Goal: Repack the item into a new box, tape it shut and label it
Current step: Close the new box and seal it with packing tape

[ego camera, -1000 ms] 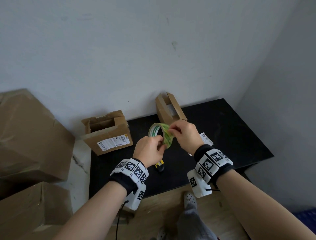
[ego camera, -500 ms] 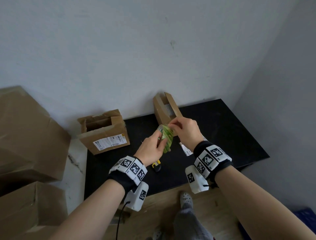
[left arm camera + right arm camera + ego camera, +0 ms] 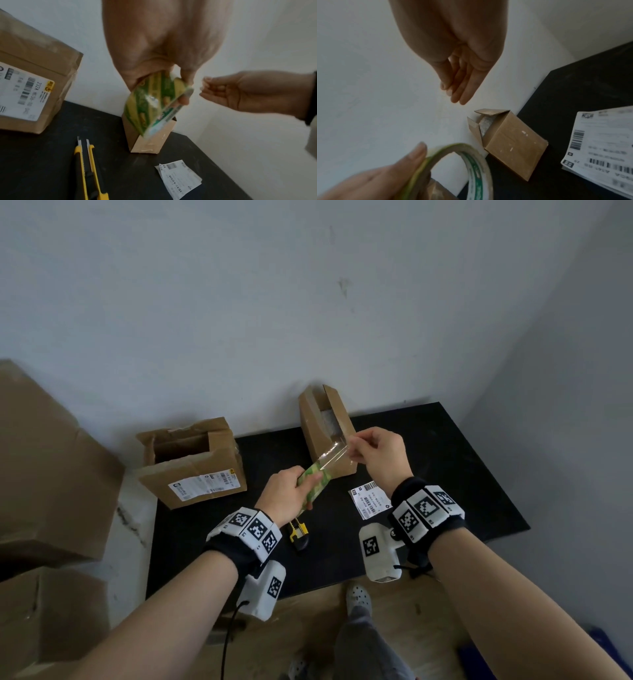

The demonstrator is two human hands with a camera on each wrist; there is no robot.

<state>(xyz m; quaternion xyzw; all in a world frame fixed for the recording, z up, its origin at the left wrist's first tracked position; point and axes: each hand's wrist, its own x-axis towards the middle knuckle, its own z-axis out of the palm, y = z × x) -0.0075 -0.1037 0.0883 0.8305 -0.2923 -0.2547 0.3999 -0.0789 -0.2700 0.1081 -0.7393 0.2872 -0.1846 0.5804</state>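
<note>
item: something pale, looks wrapped, sits inside the small box; judged already repacked
small box: upright at back of the tabletop, top flaps open, not taped
old box: larger opened carton on the tabletop's left end, old label on its side, looks emptied
tape roll: green-printed roll held in air in front of the small box
left hand: fingers curled round the roll, firm grip
right hand: thumb and fingertips pinch the free end of the clear strip, drawn out from the roll
labels: loose sheets flat on the tabletop near the right wrist, none applied to the small box
knife: yellow utility knife on the tabletop under the left hand, untouched
left to do: close flaps, stick and cut tape, apply label; roughly midway
</note>
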